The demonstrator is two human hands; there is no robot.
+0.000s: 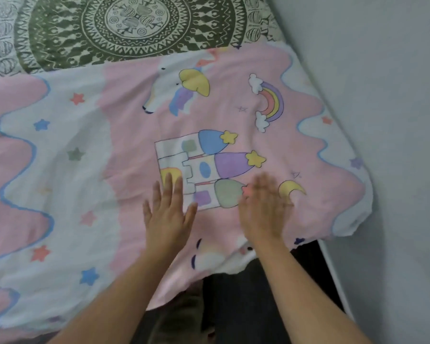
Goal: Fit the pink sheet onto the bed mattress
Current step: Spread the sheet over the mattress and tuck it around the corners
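The pink sheet (pixel 134 135), printed with a castle, a rainbow, a unicorn and stars, lies spread over the near part of the bed mattress. Its right corner hangs over the mattress corner by the wall. My left hand (pixel 168 214) lies flat on the sheet with straight, spread fingers, just below the castle print. My right hand (pixel 262 207) is also flat on the sheet with straight fingers, between the castle and a yellow moon; it is blurred by motion. The near edge of the sheet drapes loosely over the bedside in front of me.
A green and cream mandala-patterned cover (pixel 124 28) shows on the far part of the bed. A grey wall (pixel 382 95) runs along the right side of the bed. My legs in dark trousers (pixel 246 306) stand against the near edge.
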